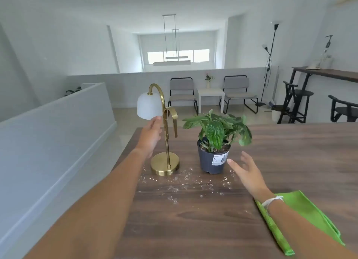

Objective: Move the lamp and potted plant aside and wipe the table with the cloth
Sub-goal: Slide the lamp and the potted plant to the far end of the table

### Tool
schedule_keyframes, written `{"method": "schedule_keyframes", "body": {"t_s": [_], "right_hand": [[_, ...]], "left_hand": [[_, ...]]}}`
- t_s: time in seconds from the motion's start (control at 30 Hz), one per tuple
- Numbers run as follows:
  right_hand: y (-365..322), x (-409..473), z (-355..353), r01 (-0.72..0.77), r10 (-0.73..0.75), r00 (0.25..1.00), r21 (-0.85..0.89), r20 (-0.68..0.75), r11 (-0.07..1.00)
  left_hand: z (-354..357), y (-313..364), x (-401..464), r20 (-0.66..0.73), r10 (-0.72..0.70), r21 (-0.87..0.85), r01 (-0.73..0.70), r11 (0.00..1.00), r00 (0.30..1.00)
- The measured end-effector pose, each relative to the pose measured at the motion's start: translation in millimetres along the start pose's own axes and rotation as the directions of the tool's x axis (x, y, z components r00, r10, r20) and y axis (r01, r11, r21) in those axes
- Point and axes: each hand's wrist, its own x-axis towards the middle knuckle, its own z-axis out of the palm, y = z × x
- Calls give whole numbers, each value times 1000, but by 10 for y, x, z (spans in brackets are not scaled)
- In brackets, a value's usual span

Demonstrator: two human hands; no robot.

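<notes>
Lamp (164,142): brass, near table's (290,152) left edge; left hand (150,135) open beside stem, holding nothing, likely positioned to grip.
Potted plant (214,154): just right of lamp; right hand (249,173) spread, empty, nearing pot.
Crumbs (186,183): scattered before both.
Cloth (302,220): green, under right forearm, unused.

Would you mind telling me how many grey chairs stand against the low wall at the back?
2: one grey chair left of the small white table, the other grey chair right of it. Dark stools stand apart, further right; none seems hidden.
</notes>
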Motion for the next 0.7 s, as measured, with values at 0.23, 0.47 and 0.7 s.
{"method": "schedule_keyframes", "body": {"t_s": [0.23,0.47,0.7], "right_hand": [[92,308,75,-4,1,995,31,95,1000],[33,438,178,39,-46,994,64,99,997],[32,485,394,61,-66,997,110,43,992]], "left_hand": [[109,-48,131,76,-22,-82,28,996,997],[110,-158,324,82,-24,-140,35,990,996],[59,-223,483,161,13,-259,29,965,987]]}}
